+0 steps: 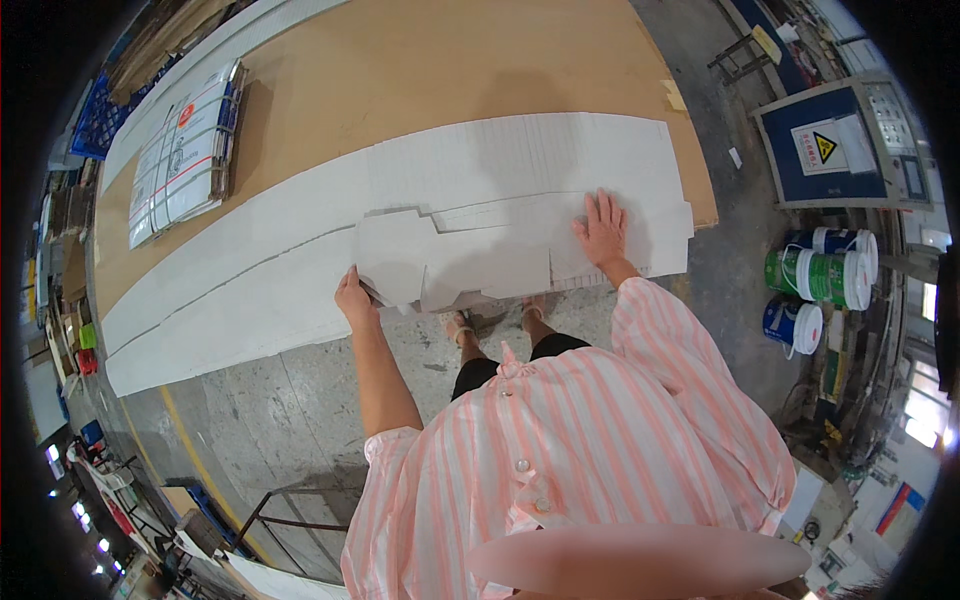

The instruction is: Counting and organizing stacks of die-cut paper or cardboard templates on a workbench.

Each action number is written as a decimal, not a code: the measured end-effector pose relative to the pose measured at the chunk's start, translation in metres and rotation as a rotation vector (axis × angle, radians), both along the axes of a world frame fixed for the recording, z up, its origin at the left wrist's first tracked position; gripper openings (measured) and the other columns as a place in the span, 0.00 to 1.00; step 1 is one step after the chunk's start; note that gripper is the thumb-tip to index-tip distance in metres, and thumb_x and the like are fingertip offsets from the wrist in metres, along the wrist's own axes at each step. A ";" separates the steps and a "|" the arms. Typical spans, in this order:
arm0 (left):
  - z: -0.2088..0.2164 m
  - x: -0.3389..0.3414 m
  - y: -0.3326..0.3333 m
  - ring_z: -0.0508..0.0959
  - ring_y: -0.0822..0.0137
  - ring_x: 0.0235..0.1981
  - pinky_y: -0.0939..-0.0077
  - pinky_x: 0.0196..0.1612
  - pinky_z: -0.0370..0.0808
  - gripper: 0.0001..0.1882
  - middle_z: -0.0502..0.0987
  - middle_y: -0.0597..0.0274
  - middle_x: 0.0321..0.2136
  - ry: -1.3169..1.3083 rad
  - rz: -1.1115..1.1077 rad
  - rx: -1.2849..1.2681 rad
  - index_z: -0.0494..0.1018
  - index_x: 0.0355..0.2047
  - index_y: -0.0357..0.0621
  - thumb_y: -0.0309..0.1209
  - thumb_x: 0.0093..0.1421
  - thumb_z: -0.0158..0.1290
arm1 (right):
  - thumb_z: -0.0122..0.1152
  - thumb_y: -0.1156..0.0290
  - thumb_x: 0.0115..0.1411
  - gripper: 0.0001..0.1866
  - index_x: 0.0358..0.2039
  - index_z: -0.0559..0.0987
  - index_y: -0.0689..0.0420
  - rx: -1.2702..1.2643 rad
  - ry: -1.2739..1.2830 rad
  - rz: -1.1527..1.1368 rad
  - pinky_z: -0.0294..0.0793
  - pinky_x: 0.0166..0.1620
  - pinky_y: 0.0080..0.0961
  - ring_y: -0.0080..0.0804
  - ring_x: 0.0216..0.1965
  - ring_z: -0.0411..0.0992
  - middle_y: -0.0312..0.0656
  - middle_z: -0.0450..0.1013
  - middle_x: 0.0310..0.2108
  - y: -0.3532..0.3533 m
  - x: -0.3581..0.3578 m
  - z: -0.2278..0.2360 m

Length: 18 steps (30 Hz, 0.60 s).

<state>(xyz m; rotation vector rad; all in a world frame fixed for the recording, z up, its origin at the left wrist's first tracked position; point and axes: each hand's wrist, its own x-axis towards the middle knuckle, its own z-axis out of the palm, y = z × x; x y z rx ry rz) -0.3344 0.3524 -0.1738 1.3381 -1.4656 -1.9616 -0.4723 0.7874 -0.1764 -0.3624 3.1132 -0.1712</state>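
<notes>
A die-cut white cardboard piece (480, 258) with notched edges and slits lies at the table's near edge in front of me. Its left end is pinched in my left hand (354, 300), where the flap edge lifts a little. My right hand (603, 232) rests flat on the piece's right part, fingers spread. Beneath it are long white cardboard sheets (270, 235), spread along the near side of the brown board tabletop (400, 70).
At the table's far left sits a strapped bundle of flat white packages (185, 155). Beyond it is a blue plastic crate (98, 118). On the floor at right stand a blue cabinet (835, 145) and several green and blue buckets (820, 277). A dark metal frame (290, 520) stands behind at lower left.
</notes>
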 end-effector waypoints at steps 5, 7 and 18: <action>0.023 -0.008 0.014 0.75 0.66 0.31 0.74 0.34 0.72 0.12 0.75 0.58 0.31 0.034 0.006 0.116 0.71 0.35 0.31 0.30 0.57 0.50 | 0.46 0.49 0.55 0.34 0.59 0.56 0.50 0.010 0.008 -0.016 0.36 0.61 0.50 0.45 0.63 0.39 0.44 0.45 0.63 0.008 0.001 -0.004; 0.029 -0.010 0.017 0.75 0.66 0.32 0.74 0.35 0.72 0.12 0.75 0.58 0.31 0.034 0.045 0.184 0.71 0.36 0.32 0.30 0.57 0.51 | 0.46 0.49 0.55 0.33 0.59 0.56 0.50 0.013 0.008 -0.019 0.36 0.61 0.50 0.45 0.63 0.39 0.44 0.45 0.63 0.008 0.001 -0.004; 0.006 -0.006 0.002 0.75 0.63 0.37 0.68 0.40 0.72 0.11 0.75 0.59 0.35 0.156 -0.079 0.458 0.70 0.35 0.37 0.33 0.57 0.50 | 0.48 0.51 0.55 0.33 0.58 0.57 0.51 -0.011 -0.010 -0.014 0.40 0.60 0.51 0.47 0.62 0.42 0.45 0.45 0.62 0.003 0.002 -0.002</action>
